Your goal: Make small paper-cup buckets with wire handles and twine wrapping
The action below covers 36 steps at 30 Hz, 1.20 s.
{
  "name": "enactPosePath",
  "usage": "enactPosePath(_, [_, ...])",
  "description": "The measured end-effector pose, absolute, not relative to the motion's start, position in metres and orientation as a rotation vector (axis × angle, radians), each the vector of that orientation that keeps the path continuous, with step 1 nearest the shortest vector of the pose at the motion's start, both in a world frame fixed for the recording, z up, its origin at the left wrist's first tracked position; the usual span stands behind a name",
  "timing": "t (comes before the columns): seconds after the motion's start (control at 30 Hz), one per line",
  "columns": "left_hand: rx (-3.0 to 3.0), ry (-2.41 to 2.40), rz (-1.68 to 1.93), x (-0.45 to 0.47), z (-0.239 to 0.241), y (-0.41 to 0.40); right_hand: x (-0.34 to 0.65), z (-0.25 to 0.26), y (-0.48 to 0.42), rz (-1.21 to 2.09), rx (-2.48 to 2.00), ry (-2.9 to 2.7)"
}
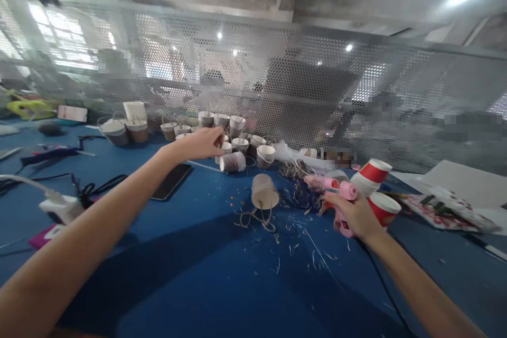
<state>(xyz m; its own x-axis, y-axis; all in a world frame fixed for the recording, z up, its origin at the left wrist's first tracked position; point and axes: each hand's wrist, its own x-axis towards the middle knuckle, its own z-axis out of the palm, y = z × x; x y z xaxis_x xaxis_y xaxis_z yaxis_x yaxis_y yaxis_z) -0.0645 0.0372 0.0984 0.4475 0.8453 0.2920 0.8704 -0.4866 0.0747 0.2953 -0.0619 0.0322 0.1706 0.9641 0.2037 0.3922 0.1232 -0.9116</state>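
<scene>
The right hand (pixel 359 216) gripped a pink plastic glue gun (pixel 348 190). The left hand (pixel 206 142) was curled; whether its grip held anything could not be determined. Nearer that hand, just to its right, a toppled white-and-grey cylindrical cup (pixel 233 162) lay, long axis crosswise, on the blue tabletop (pixel 214 285).

A pink glue gun (pixel 349 190), a beige bucket (pixel 263 188) and red-and-white paper cups (pixel 376 170) stand out against a blue bench (pixel 237 296); the hole-patterned screen (pixel 309 84) is grey.
</scene>
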Motion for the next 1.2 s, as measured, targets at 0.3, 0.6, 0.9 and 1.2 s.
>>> enactPosePath(0.3, [-2.523,-1.754,0.040,-0.107,0.023,0.080,0.276,0.014,-0.062,0.537,-1.443,-1.419])
enactPosePath(0.6, [-2.735,-1.657,0.088,-0.108,0.019,0.095,0.283,-0.010,-0.050,0.374,-1.394,-1.503])
enactPosePath(0.9, [-2.753,-1.495,-0.546,-0.087,0.098,0.061,0.282,-0.015,-0.050,0.173,-1.352,-1.524])
enactPosePath(1.2, [-3.646,-1.246,-1.270,-0.011,0.132,-0.048,0.271,-0.001,-0.061,-0.140,-1.562,-1.431])
